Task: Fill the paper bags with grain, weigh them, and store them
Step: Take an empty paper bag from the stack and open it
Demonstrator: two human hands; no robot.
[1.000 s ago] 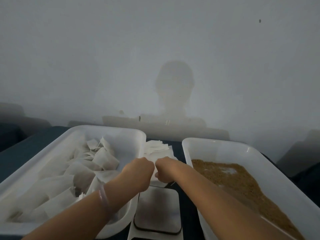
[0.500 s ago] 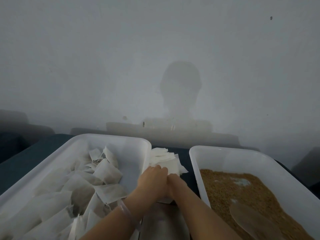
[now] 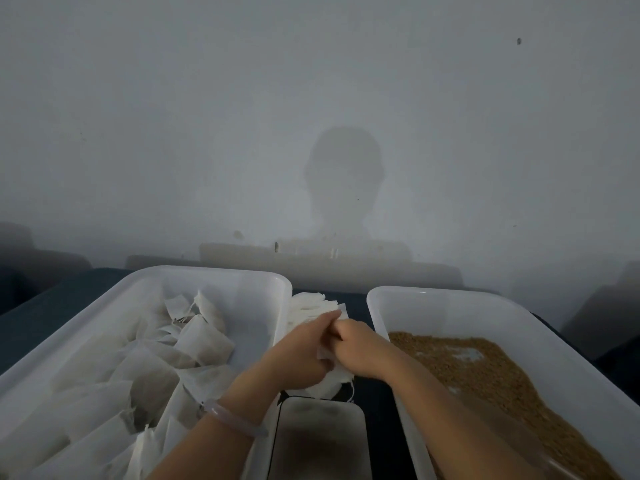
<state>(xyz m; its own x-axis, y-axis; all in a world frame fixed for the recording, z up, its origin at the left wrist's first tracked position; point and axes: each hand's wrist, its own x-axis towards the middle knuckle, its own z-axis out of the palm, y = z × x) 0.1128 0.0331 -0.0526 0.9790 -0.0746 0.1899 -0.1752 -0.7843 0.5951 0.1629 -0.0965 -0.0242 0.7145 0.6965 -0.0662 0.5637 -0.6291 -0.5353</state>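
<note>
My left hand and my right hand meet between the two tubs and together grip a small white paper bag, whose lower part hangs below my fingers. Just behind my hands lies a stack of empty white paper bags. Brown grain fills the floor of the right white tub. The left white tub holds several filled paper bags. A scale with a dark platform sits below my hands.
A pale bracelet is on my left wrist. The tubs stand on a dark surface against a grey wall, which shows a person's shadow. A clear scoop in the grain at the lower right is barely visible.
My hands moved forward to the bag stack and now hold a single bag lifted off it, above the scale. The camera view shifted slightly.
</note>
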